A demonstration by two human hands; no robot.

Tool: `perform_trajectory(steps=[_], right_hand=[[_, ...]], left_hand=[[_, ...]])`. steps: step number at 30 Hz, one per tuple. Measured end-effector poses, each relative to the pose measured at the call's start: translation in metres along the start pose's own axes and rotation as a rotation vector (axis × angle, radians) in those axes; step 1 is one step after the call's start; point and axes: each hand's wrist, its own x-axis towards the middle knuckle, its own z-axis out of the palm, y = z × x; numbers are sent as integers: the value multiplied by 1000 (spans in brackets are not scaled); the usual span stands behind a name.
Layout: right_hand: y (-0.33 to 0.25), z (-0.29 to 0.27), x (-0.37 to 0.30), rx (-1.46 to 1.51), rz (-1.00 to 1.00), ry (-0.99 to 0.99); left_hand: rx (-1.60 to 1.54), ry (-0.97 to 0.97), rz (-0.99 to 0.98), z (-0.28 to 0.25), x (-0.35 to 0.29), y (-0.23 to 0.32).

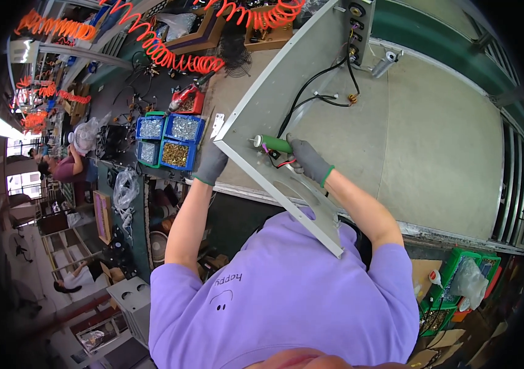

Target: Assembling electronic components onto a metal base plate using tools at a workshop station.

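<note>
My right hand (310,161), in a grey glove with a green cuff, is closed round one end of a green cylinder (276,143) with a pale end cap. The cylinder lies inside the corner of a grey sheet-metal frame (262,166), with red and black wires and a small black part (273,154) beside it. At the outer side of that corner is my left hand (212,165), gloved the same way; its fingers are partly hidden by the metal. A flat white plate with holes (217,125) lies just beyond it. Black cables (302,98) run along the frame.
Blue and green bins (176,154) of screws and brass fasteners stand left of the frame. A red power driver (182,97) rests on a red bin behind them. Coiled orange air hoses (176,58) hang above. Green bins (458,277) sit at lower right. Another person (68,167) is far left.
</note>
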Motion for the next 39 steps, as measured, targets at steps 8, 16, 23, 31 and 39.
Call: perform_trajectory(steps=[8, 16, 23, 31, 39], right_hand=[[2, 6, 7, -15, 3, 58], [-4, 32, -23, 4, 6, 229], [8, 36, -33, -156, -164, 188], [2, 5, -56, -224, -244, -178], [28, -10, -33, -983, -567, 291]], left_hand=[[-100, -114, -41, 9, -2, 0], [-78, -213, 1, -5, 4, -39], [-131, -107, -78, 4, 7, -21], [-143, 45, -24, 24, -6, 6], [-37, 25, 26, 18, -1, -26]])
